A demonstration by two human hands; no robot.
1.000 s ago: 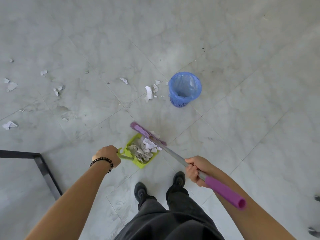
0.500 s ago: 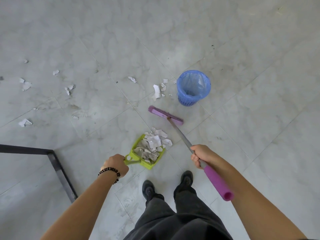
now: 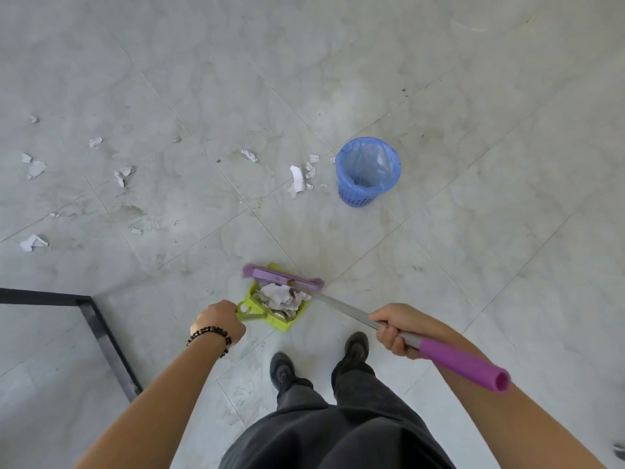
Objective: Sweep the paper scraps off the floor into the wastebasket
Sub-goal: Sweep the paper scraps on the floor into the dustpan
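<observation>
My left hand (image 3: 221, 321) grips the handle of a lime-green dustpan (image 3: 267, 314) that lies on the floor just ahead of my feet. White paper scraps (image 3: 279, 296) fill the pan. My right hand (image 3: 394, 330) holds the grey shaft of a broom with a purple grip (image 3: 463, 365). The purple broom head (image 3: 284, 277) rests across the pan's far edge. A blue wastebasket (image 3: 367, 172) with a blue liner stands farther ahead to the right. Loose scraps (image 3: 297, 179) lie just left of it, and more scraps (image 3: 123, 174) are scattered at the far left.
A black metal frame (image 3: 98, 333) lies on the floor at my left. My two black shoes (image 3: 319, 360) stand right behind the dustpan. The floor is grey marble tile with thin joints.
The broom head was out ahead of the pan half a second ago and has been drawn back onto the pan's far edge. The scraps that lay at the pan's mouth now sit inside it.
</observation>
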